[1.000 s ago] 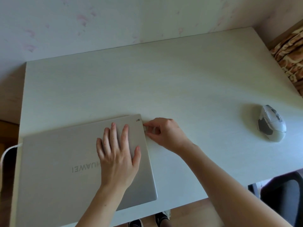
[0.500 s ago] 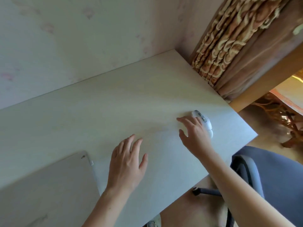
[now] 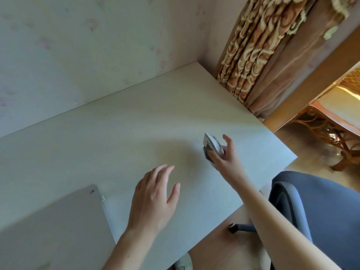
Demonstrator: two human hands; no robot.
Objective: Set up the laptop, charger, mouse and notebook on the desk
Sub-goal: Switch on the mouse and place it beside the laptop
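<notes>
A white and grey mouse [image 3: 211,146] is tilted up on its side near the right edge of the pale desk [image 3: 120,137]. My right hand [image 3: 226,158] grips it from the right and below, thumb on its near side. My left hand [image 3: 153,197] hovers above the middle of the desk with fingers apart and nothing in it. The silver laptop [image 3: 52,228] lies closed at the lower left, with a small white plug [image 3: 102,198] sticking out of its right edge. No charger brick or notebook is in view.
A patterned curtain [image 3: 259,55] hangs at the desk's far right corner. A grey office chair [image 3: 319,209] stands at the lower right, close to the desk's edge. A wicker chair [image 3: 335,121] is further right on the wooden floor.
My right hand left the laptop's right edge, reached the mouse and lifted it onto its side. My left hand came off the laptop lid. The view swung to the right.
</notes>
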